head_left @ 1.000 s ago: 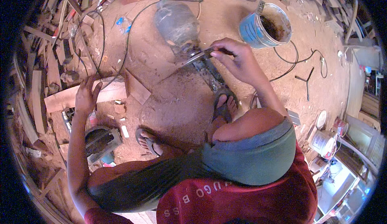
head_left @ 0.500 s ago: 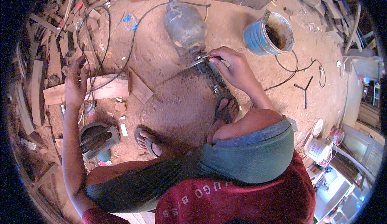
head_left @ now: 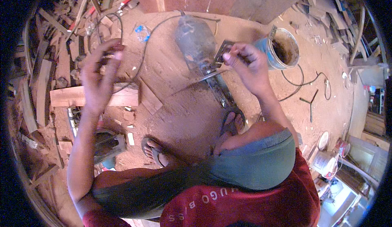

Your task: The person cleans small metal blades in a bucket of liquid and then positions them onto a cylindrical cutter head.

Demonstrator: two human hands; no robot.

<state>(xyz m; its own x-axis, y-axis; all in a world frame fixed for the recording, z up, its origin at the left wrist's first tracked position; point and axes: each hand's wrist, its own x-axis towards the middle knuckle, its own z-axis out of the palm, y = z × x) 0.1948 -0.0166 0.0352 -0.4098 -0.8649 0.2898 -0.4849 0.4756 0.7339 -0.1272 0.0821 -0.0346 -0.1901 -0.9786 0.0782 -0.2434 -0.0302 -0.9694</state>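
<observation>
My right hand (head_left: 249, 65) pinches a small dark flat metal plate (head_left: 222, 53) with openings in it, between thumb and fingers. Just below it is the near end of a dusty, rounded motor (head_left: 195, 37) lying on the ground. A thin bright metal edge (head_left: 206, 77), perhaps a disc seen edge-on, crosses the motor's shaft end. From there a dark bar-like base (head_left: 218, 91) runs toward my sandalled foot (head_left: 233, 123). Raised over a light wooden board (head_left: 65, 98), my left hand (head_left: 98, 78) has loosely bent fingers apart from the thumb, and I see nothing held.
A blue bucket (head_left: 265, 49) with a dirty inside stands right of the motor. Black cable (head_left: 143, 59) curves across the dirt at left. Scrap wood (head_left: 43, 84) is heaped along the left side. A three-armed metal tool (head_left: 311, 102) lies at right; a dark casing (head_left: 108, 147) is by my left knee.
My right hand has drawn away from the shaft end to the right, bringing the dark plate into sight. My left hand has risen and moved right. The whole view has shifted slightly.
</observation>
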